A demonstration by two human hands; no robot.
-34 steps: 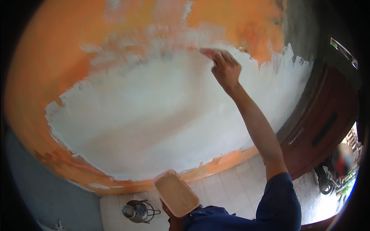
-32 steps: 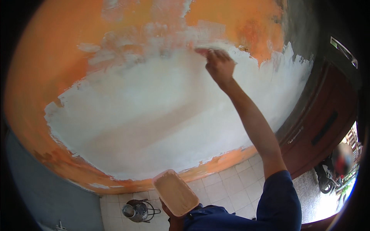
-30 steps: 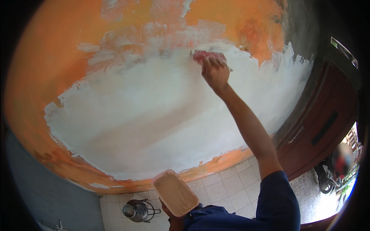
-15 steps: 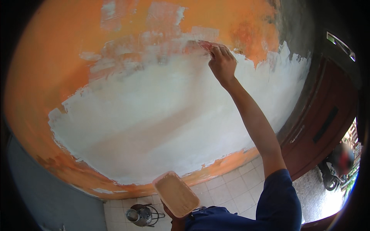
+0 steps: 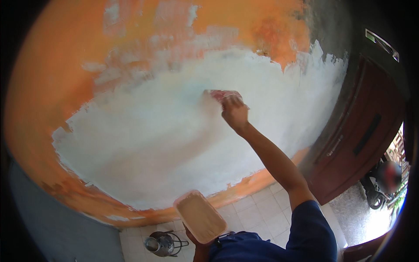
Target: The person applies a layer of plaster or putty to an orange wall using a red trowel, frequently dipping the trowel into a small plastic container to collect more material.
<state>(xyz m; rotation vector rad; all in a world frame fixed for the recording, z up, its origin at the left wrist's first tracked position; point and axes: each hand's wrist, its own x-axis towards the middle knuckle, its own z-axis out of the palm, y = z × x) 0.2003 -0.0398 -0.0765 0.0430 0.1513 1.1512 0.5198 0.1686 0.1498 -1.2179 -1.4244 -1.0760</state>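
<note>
My right hand [image 5: 236,114] is closed round a red putty spreader [image 5: 221,94] smeared with white. The spreader lies against the white-coated area [image 5: 166,126] of the orange wall [image 5: 52,87], at about the middle of the coating. Low in the view, a rectangular tan plastic tub [image 5: 201,218] with a whitish rim is held up in front of my body. My left hand [image 5: 191,238] grips it from the left and below; most of the fingers are hidden by the tub.
A metal pot-like vessel [image 5: 161,244] in a dark stand is on the tiled floor [image 5: 257,209], lower left. A grey panel [image 5: 56,214] borders the left side. At the right are a dark red door [image 5: 358,144] and a motorcycle [image 5: 373,196] outside.
My right hand has brought the spreader down and slightly left, from the coating's upper edge to its middle. The coating's upper edge now looks whiter there. The tub has stayed nearly in place.
</note>
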